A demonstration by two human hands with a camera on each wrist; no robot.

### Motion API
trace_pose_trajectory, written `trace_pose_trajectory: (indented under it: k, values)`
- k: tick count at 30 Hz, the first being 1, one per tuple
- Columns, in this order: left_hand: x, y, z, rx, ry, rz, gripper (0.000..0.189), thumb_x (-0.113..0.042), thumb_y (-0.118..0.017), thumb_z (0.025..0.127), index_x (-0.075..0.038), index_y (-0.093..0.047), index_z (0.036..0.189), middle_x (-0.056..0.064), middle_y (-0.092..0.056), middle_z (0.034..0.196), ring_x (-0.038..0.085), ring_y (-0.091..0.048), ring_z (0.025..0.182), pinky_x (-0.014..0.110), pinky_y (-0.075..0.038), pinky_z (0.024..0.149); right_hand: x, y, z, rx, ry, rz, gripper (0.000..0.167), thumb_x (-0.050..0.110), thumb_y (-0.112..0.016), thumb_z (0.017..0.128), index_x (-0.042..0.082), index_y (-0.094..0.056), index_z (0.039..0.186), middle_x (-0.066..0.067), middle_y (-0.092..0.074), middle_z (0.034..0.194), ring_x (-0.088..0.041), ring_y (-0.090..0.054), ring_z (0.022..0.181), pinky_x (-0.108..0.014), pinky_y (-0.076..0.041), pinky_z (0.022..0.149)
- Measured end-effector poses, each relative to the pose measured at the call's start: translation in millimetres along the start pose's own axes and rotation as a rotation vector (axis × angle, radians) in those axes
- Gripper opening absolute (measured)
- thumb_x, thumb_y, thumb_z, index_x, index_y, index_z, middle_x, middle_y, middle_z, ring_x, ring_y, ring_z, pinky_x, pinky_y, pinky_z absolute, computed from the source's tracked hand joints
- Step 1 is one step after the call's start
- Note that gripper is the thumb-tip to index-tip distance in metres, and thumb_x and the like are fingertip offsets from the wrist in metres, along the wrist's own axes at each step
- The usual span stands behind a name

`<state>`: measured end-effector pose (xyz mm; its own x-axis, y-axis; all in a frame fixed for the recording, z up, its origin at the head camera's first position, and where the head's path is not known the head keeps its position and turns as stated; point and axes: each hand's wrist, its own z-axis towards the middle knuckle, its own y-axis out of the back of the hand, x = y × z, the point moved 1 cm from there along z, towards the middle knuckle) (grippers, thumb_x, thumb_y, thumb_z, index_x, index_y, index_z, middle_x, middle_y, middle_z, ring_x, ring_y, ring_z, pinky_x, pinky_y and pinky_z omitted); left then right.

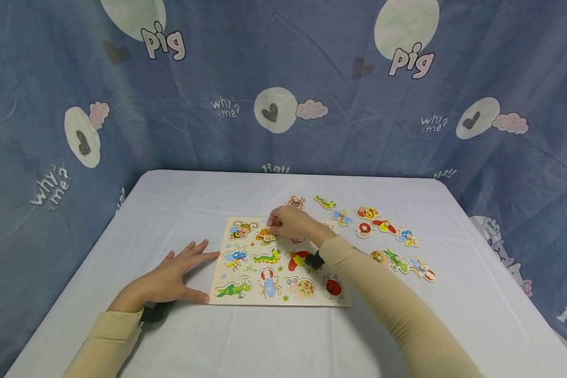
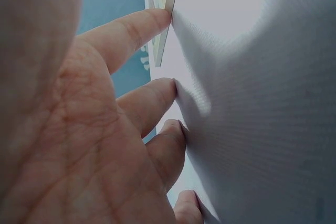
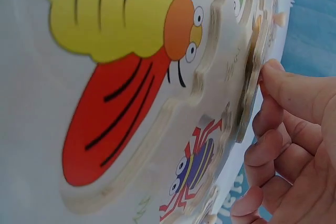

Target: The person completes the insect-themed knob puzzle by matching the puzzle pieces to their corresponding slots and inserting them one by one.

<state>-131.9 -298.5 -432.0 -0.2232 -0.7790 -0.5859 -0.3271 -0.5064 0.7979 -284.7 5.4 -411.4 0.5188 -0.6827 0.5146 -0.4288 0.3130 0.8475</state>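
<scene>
A wooden insect puzzle board lies flat on the white table, with printed recesses such as a red-winged bug. Over its back row, my right hand pinches a small wooden puzzle piece between thumb and fingers. The piece is seen nearly edge-on in the right wrist view, so its picture is hidden there; in the head view a yellow striped bee shows beneath the fingertips. My left hand rests spread at the board's left side, thumb by the near corner and a finger touching its edge.
Several loose insect pieces lie right of and behind the board, among them a green caterpillar, a blue dragonfly, a green grasshopper and a red spider. A blue printed cloth hangs behind the table.
</scene>
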Motion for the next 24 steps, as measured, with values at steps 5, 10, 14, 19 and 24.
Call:
trace_pose_trajectory:
  k: [5,10,14,19,24]
  values:
    - [-0.4,0.0,0.2,-0.001,0.003,0.002,0.105,-0.047,-0.099,0.068,-0.022,-0.053,0.160,0.025,-0.022,0.178,0.056,-0.009,0.164,0.086,0.000,0.121,3.0,-1.1,-0.6,0.005,-0.018,-0.003,0.012,0.024,-0.070,0.107,0.013,-0.072,0.104,0.000,-0.071,0.093,-0.010,-0.054,0.075,-0.024,-0.046,0.070]
    - [-0.5,0.1,-0.2,-0.003,0.002,0.000,0.105,-0.047,-0.099,0.069,-0.022,-0.053,0.159,0.026,-0.021,0.177,0.057,-0.009,0.163,0.086,0.001,0.120,4.4,-1.4,-0.7,0.013,-0.003,0.009,0.012,0.024,-0.070,0.107,0.013,-0.073,0.104,0.000,-0.072,0.094,-0.010,-0.055,0.074,-0.024,-0.047,0.069]
    - [-0.6,0.4,-0.3,0.000,-0.004,-0.004,0.105,-0.048,-0.099,0.070,-0.021,-0.053,0.160,0.026,-0.021,0.177,0.057,-0.009,0.163,0.086,0.001,0.120,4.8,-1.3,-0.8,0.017,0.005,0.004,0.012,0.024,-0.070,0.106,0.013,-0.073,0.103,0.000,-0.073,0.094,-0.010,-0.055,0.074,-0.024,-0.046,0.069]
    - [-1.6,1.2,-1.0,0.000,-0.007,-0.010,0.104,-0.048,-0.098,0.070,-0.021,-0.053,0.160,0.026,-0.021,0.177,0.057,-0.009,0.163,0.086,0.001,0.120,6.4,-1.8,-0.3,0.024,-0.008,0.009,0.012,0.024,-0.071,0.106,0.013,-0.073,0.102,0.000,-0.072,0.093,-0.011,-0.055,0.074,-0.024,-0.046,0.070]
    - [-1.7,0.8,-1.0,0.001,-0.002,-0.011,0.104,-0.048,-0.098,0.070,-0.021,-0.053,0.160,0.026,-0.021,0.177,0.057,-0.009,0.163,0.086,0.001,0.120,8.2,-3.1,0.4,0.032,-0.019,0.017,0.011,0.023,-0.071,0.106,0.014,-0.074,0.100,0.001,-0.072,0.091,-0.011,-0.054,0.070,-0.023,-0.046,0.065]
